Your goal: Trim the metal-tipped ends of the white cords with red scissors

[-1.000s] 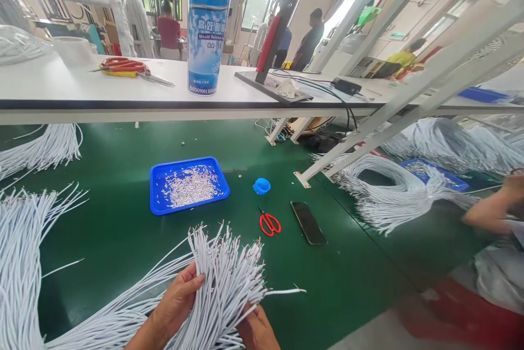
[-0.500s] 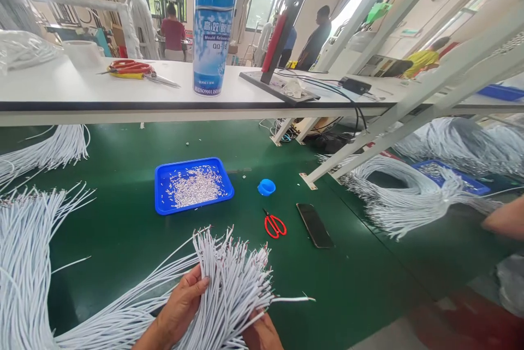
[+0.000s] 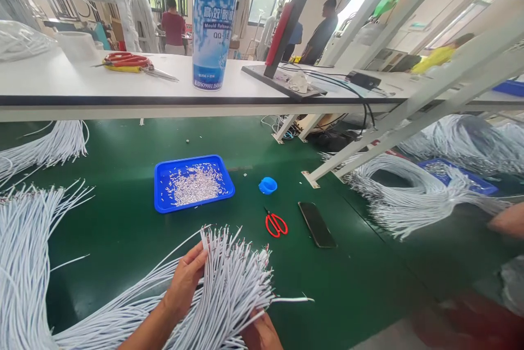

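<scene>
A thick bundle of white wires (image 3: 233, 279) stands fanned out at the lower middle, its stripped, reddish ends pointing up and away. My left hand (image 3: 188, 276) grips the bundle's left side near the ends, thumb and fingers pressed on the outer wires. Low on the right side, my right hand (image 3: 262, 331) is wrapped round the bundle, partly hidden behind the wires. One wire sticks out to the right beyond it. Past the bundle lie red-handled scissors (image 3: 276, 224), a black phone (image 3: 316, 224), a small blue cup (image 3: 267, 185) and a blue tray (image 3: 164, 205) of small metal pieces.
More white wires (image 3: 24, 251) lie at left, and a coiled bundle (image 3: 409, 191) at right by slanted shelf legs. Above the green table runs a white shelf (image 3: 143, 85) with a spray can (image 3: 213, 39) and tools. Another person's hand (image 3: 507, 221) is at the right edge.
My left hand has slid up along the bundle toward the wire ends. The right hand stays about where it was. The other person's hand has shifted slightly right in view.
</scene>
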Motion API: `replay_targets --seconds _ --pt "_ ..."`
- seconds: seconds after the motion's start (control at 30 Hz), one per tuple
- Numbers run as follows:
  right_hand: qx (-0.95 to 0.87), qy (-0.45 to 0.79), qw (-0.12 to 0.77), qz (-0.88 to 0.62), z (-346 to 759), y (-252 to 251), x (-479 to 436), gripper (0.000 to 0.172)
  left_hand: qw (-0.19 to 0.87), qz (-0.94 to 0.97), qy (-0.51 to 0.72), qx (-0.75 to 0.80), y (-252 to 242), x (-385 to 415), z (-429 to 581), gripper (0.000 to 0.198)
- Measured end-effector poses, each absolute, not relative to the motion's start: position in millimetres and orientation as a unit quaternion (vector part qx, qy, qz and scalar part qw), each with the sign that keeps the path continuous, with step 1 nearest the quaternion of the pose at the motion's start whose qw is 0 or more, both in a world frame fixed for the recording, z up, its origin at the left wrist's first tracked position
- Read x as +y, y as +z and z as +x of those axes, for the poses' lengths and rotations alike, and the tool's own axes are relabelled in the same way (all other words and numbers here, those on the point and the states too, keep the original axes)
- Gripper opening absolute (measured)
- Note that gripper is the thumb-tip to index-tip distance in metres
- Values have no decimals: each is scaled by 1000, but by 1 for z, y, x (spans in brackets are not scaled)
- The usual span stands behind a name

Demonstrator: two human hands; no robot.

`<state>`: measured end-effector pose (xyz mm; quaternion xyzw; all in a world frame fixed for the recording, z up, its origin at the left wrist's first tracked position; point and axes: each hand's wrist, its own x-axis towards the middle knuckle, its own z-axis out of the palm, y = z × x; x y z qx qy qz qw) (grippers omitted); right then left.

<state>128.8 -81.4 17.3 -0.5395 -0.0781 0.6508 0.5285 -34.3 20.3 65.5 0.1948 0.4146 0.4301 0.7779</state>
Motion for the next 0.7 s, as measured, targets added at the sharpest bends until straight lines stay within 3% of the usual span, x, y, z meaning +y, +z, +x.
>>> replay_targets --seconds 0.27,0.7 --pt "-40 684 522 -507 129 10 -79 32 749 219 429 456 67 31 -39 34" --pt "11 688 538 -487 123 15 -78 40 741 203 435 470 54 32 -42 35"
